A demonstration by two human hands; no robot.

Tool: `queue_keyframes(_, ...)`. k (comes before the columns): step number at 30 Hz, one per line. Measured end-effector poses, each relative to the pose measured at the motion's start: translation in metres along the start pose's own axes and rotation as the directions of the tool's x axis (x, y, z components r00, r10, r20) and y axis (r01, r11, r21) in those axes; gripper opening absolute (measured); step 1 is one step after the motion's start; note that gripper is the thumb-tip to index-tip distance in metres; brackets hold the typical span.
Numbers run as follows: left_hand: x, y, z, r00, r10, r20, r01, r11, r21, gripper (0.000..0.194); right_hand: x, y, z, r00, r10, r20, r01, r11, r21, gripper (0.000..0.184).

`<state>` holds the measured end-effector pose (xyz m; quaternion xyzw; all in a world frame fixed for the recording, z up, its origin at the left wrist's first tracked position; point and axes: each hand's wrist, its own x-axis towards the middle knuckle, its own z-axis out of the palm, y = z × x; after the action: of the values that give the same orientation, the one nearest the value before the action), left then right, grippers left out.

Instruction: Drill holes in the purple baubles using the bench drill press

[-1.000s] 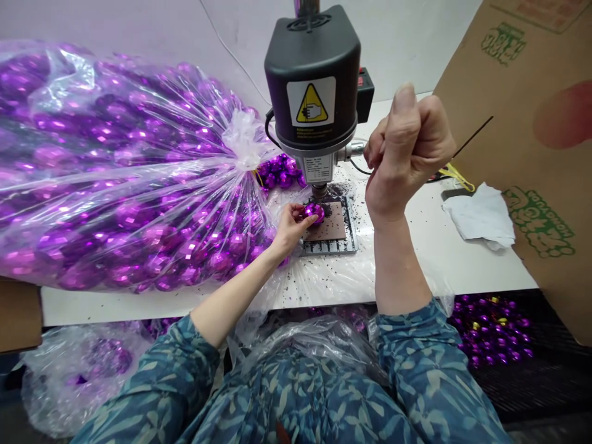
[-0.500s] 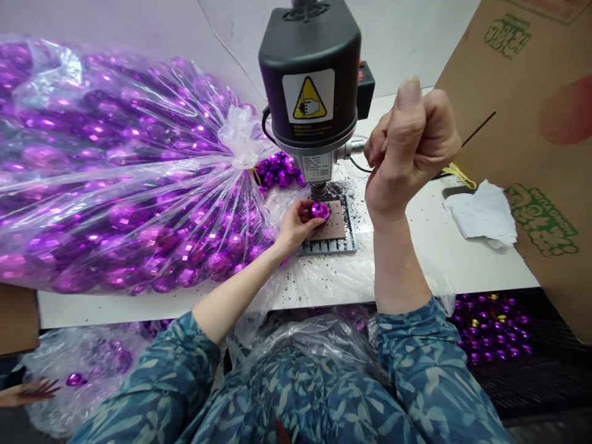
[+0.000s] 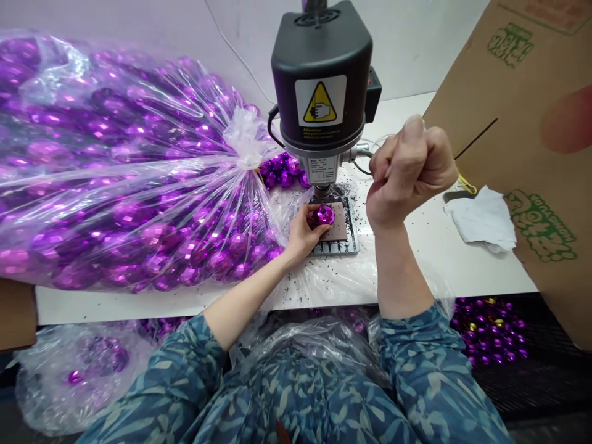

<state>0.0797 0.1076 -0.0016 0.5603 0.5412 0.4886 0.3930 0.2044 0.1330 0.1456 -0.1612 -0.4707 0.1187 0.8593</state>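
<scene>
My left hand [image 3: 305, 231] pinches a shiny purple faceted ball [image 3: 325, 214] from its left side. The ball is over a brown board [image 3: 340, 228] on the slotted metal base [image 3: 335, 248] of a small drill press [image 3: 321, 80]. The drill's chuck [image 3: 322, 191] is just above the ball; whether a bit touches it I cannot tell. At the right of the drill press, my right hand [image 3: 411, 169] is closed in a fist around its lever [image 3: 365, 152], most of which the fingers hide.
A tied clear bag [image 3: 245, 139] of purple balls fills the left of the white table [image 3: 287, 296]. Dark shavings lie around the base. A white cloth [image 3: 483, 216] and cardboard box [image 3: 518, 142] are at right. Below stands a dark crate with small purple balls [image 3: 490, 333].
My right hand has come down with the lever. The ball and my left hand appear slightly further right, as the view has shifted. Another person's hand at the lower left has gone from view.
</scene>
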Motion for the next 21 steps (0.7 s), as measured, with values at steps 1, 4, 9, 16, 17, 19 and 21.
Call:
queue_keyframes(1, 0.0, -0.001, 0.0, 1.0, 0.003, -0.003, -0.003, 1.0, 0.004, 0.047, -0.001, 0.001, -0.001, 1.0, -0.006, -0.015, 0.007, 1.0, 0.007, 0.062)
queue_keyframes(4, 0.0, -0.002, 0.0, 1.0, 0.006, -0.011, -0.005, 1.0, 0.019, 0.048, -0.005, 0.002, -0.003, 0.999, -0.023, -0.027, 0.023, 1.0, 0.009, 0.062)
queue_keyframes(9, -0.001, 0.003, 0.0, 1.0, 0.007, 0.001, -0.007, 1.0, 0.001, 0.048, -0.015, 0.007, -0.012, 0.998, -0.027, -0.048, 0.028, 1.0, 0.007, 0.064)
queue_keyframes(16, -0.002, 0.004, 0.0, 1.0, 0.004, -0.01, -0.004, 1.0, 0.004, 0.048, -0.027, 0.023, -0.023, 0.988, -0.009, -0.151, 0.003, 0.999, -0.044, 0.066)
queue_keyframes(17, -0.002, 0.003, 0.0, 1.0, 0.003, -0.008, -0.003, 1.0, 0.002, 0.048, -0.027, 0.024, -0.024, 0.989, -0.027, -0.142, 0.021, 0.999, -0.038, 0.067)
queue_keyframes(19, -0.002, 0.003, 0.0, 1.0, -0.002, -0.009, 0.002, 1.0, -0.003, 0.047, -0.027, 0.026, -0.024, 0.992, -0.064, -0.113, 0.062, 0.998, -0.015, 0.067)
queue_keyframes(21, -0.002, 0.003, 0.0, 1.0, -0.009, -0.014, 0.009, 1.0, -0.005, 0.046, -0.027, 0.027, -0.024, 0.991, -0.108, -0.084, 0.108, 0.994, 0.005, 0.065)
